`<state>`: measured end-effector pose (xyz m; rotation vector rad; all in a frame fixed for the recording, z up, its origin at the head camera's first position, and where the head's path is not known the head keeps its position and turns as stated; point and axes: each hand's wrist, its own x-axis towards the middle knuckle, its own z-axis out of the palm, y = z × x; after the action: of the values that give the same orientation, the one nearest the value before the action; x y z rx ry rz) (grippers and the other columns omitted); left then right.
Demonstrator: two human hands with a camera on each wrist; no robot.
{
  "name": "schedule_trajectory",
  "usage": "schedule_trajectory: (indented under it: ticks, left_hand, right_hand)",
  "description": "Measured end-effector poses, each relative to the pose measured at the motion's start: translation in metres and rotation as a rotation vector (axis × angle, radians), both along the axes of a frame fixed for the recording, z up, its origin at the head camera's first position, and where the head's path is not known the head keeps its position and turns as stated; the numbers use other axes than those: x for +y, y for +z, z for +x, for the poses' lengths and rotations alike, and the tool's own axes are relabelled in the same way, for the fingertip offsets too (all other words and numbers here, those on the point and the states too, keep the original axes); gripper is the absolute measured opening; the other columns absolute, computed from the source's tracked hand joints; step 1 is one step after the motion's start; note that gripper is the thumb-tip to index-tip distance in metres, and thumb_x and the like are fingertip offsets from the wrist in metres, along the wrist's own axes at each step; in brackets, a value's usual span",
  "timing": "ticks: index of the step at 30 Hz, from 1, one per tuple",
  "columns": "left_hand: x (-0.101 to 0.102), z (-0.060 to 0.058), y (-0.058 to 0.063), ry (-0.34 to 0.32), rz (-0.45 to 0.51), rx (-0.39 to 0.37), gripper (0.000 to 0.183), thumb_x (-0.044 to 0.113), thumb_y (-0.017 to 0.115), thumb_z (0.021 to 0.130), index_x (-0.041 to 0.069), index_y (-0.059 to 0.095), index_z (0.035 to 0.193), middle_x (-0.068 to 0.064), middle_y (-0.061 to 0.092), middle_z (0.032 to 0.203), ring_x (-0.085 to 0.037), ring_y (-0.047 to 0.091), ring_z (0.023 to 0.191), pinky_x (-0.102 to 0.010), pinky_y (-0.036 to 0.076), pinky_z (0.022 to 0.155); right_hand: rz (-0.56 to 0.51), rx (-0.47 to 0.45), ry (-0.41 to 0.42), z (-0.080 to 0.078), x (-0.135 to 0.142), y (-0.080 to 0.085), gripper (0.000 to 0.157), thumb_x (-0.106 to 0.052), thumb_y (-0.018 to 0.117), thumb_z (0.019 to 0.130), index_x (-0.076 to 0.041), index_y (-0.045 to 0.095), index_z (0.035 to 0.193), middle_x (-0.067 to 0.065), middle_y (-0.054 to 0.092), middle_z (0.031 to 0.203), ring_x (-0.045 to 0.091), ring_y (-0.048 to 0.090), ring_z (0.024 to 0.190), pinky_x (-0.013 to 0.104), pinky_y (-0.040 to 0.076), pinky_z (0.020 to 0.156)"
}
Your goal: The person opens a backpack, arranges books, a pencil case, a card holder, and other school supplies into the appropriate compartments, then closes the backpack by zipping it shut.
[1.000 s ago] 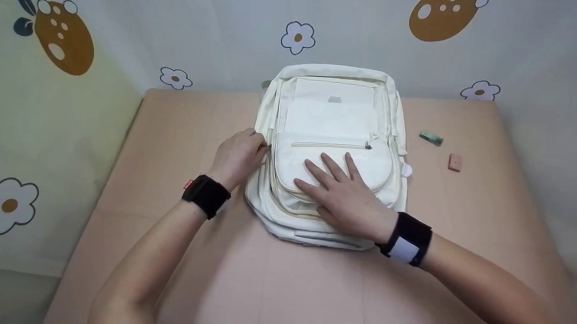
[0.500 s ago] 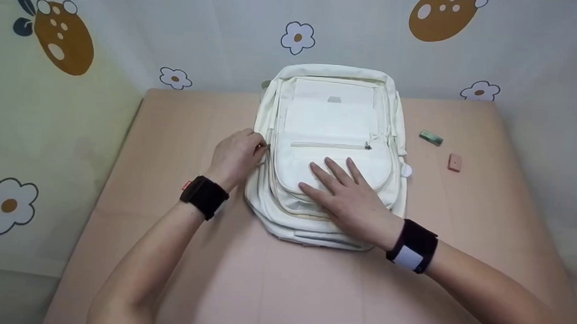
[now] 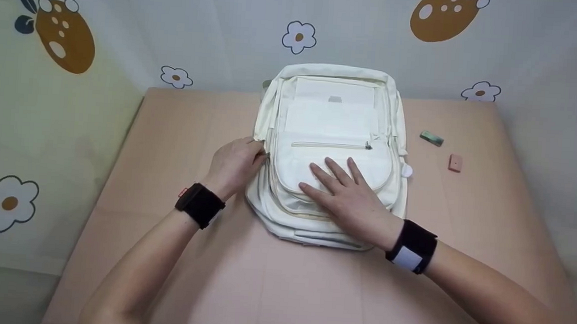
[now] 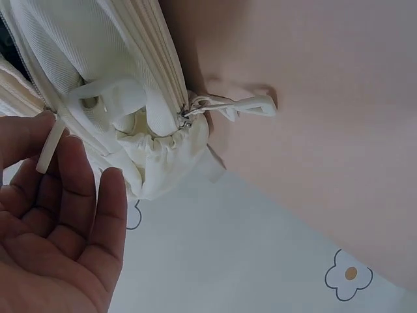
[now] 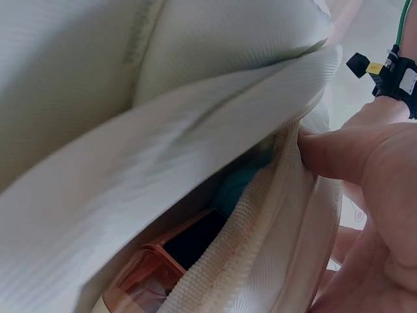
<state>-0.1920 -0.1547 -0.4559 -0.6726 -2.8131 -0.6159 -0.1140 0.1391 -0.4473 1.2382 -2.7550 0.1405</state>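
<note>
A cream backpack point(image 3: 331, 119) lies on its back on the table, front pockets up. At its left side my left hand point(image 3: 235, 166) pinches a pale zipper pull point(image 4: 50, 147) between thumb and fingers, which the left wrist view shows closely. My right hand point(image 3: 353, 203) rests on the lower front pocket with its fingers spread and straight. In the right wrist view, a zippered opening point(image 5: 260, 222) gapes beside the right thumb. Inside it show an orange-brown translucent item point(image 5: 146, 280) and something teal point(image 5: 241, 189).
Right of the backpack, a small green block point(image 3: 431, 138) and a small pink block point(image 3: 455, 162) lie on the pinkish tabletop point(image 3: 191, 121). A flower-patterned cloth point(image 3: 236, 28) hangs behind and at both sides. A drawstring loop point(image 4: 254, 105) sticks out from the bag's side.
My left hand has moved a little down the backpack's left side, towards me, with the zipper pull. The right hand slid slightly right and down early on, then stayed put.
</note>
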Motion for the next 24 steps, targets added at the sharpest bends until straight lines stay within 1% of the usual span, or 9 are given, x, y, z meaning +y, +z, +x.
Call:
schedule_trajectory:
  ticks: [5,11,15,19,24]
  left_hand:
    - [-0.001,0.011,0.001,-0.024,-0.040,0.005,0.009,0.016,0.071,0.097,0.010,0.070,0.091,-0.004,0.068,0.087,-0.025,0.063,0.075,-0.041,0.051,0.066]
    - [-0.002,0.026,0.002,-0.062,-0.080,0.042,0.009,0.017,0.072,0.096,0.012,0.072,0.088,-0.002,0.067,0.082,-0.024,0.062,0.073,-0.041,0.049,0.062]
    - [-0.002,0.035,0.001,-0.092,-0.088,0.056,0.009,0.016,0.071,0.096,0.012,0.072,0.088,-0.002,0.067,0.082,-0.024,0.062,0.071,-0.041,0.048,0.059]
    - [-0.002,0.039,0.000,-0.105,-0.077,0.070,0.009,0.015,0.072,0.095,0.013,0.070,0.087,-0.002,0.066,0.082,-0.023,0.061,0.071,-0.040,0.048,0.059]
    - [-0.003,0.040,-0.001,-0.098,-0.052,0.067,0.008,0.016,0.074,0.094,0.013,0.070,0.088,-0.001,0.066,0.081,-0.022,0.060,0.070,-0.039,0.048,0.060]
  right_hand:
    - [0.007,0.002,-0.004,0.000,-0.001,0.000,0.056,-0.012,0.055,0.104,-0.029,0.044,0.156,0.012,0.029,0.166,0.040,0.020,0.153,0.067,0.013,0.119]
    - [0.025,0.015,-0.009,-0.001,-0.001,0.000,0.056,-0.012,0.055,0.104,-0.029,0.044,0.156,0.012,0.030,0.165,0.040,0.021,0.152,0.067,0.015,0.118]
    - [0.026,0.012,-0.009,-0.001,-0.001,-0.001,0.057,-0.012,0.055,0.104,-0.029,0.044,0.157,0.013,0.029,0.165,0.040,0.021,0.152,0.067,0.015,0.118]
    - [0.020,0.008,-0.011,-0.001,-0.001,-0.001,0.054,-0.015,0.054,0.105,-0.029,0.044,0.156,0.013,0.030,0.165,0.040,0.021,0.152,0.067,0.014,0.118]
    - [0.003,0.017,-0.004,0.000,0.001,-0.002,0.053,-0.017,0.054,0.106,-0.028,0.044,0.157,0.013,0.029,0.165,0.040,0.021,0.152,0.066,0.013,0.119]
